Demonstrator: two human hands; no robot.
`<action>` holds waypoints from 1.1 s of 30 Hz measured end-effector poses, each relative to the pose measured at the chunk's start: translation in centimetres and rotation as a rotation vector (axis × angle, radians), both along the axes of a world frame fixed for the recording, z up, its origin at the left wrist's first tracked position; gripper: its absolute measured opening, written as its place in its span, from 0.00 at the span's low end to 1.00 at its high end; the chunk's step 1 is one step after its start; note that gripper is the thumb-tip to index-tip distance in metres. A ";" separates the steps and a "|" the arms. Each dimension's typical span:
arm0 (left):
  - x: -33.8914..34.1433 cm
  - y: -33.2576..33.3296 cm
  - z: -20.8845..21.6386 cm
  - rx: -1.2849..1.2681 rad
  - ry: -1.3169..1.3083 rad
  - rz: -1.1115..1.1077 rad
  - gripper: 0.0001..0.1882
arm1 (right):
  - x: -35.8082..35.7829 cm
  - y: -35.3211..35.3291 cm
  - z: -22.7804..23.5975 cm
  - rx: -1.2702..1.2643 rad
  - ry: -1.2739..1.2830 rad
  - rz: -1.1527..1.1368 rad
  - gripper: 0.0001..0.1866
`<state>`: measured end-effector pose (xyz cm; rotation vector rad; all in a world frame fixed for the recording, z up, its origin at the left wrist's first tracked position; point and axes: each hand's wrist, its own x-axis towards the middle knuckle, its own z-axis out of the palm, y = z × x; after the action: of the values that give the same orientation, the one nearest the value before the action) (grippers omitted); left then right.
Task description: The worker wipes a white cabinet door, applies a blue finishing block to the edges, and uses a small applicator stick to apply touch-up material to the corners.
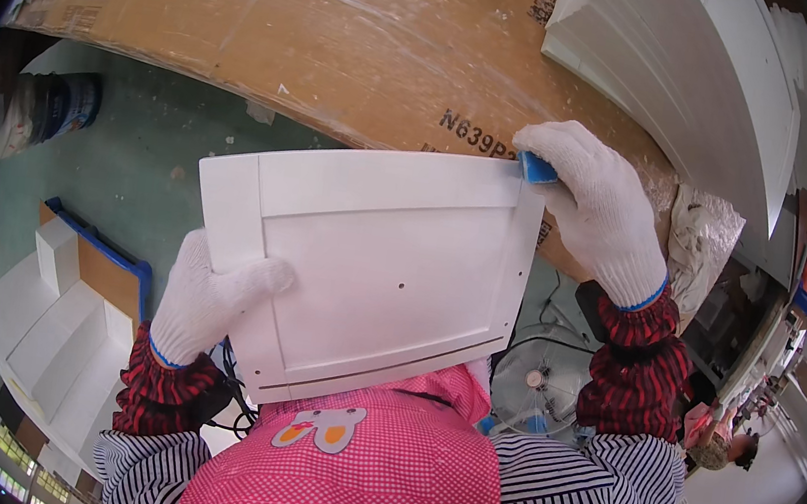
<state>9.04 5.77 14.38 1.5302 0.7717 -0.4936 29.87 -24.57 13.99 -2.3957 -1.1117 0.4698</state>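
at the fingers of the left hand (209,297) i see a white framed panel (360,277), gripped by its left edge, thumb across the face, near a pink checked apron (396,473). at its far right corner, the right hand (599,201) clasps a small blue block (537,170); beyond those fingers, white boards (672,78) lie stacked on the cardboard-covered worktop (300,28).

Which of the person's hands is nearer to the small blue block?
Right. The right hand holds the small blue block at the white framed panel's upper right corner; the left hand is away from it, gripping the panel's left edge.
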 end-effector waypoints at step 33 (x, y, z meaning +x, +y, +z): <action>-0.6 0.1 -0.2 -0.044 -0.014 0.044 0.26 | 0.6 1.1 0.7 -0.027 0.030 0.052 0.19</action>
<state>8.46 5.90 14.19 1.4713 0.7779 -0.4637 30.47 -23.51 14.67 -2.3796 -1.1643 0.5401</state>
